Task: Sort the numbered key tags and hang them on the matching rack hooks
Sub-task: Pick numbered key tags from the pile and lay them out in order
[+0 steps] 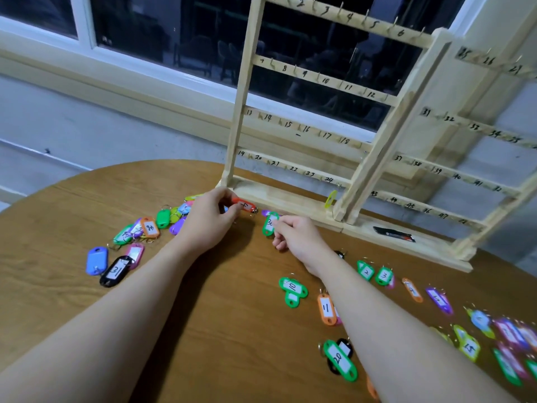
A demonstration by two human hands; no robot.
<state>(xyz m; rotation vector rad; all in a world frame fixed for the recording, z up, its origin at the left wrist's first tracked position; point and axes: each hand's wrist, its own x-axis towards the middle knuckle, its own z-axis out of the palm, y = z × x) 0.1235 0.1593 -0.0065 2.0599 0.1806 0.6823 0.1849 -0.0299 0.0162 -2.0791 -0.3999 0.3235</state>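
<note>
The left hand (209, 219) is pinching a red tag (245, 205) beside the rack's (290, 196) base, while the right hand (296, 237) is pinching a green tag (270, 223). Sorting is apparently still underway, hooks mostly bare. Next, each ring needs threading onto its numbered hook. Open tabletop (203, 301) is lying between both tag clusters.

Two bare hands, left (210, 219) and right (299, 238), two hinged wooden hook-rack panels (313, 80), one round wooden table (203, 301), one yellow tag hanging on the rack (331, 198), and several dozen coloured plastic key tags (293, 290), too blurred to count exactly.
</note>
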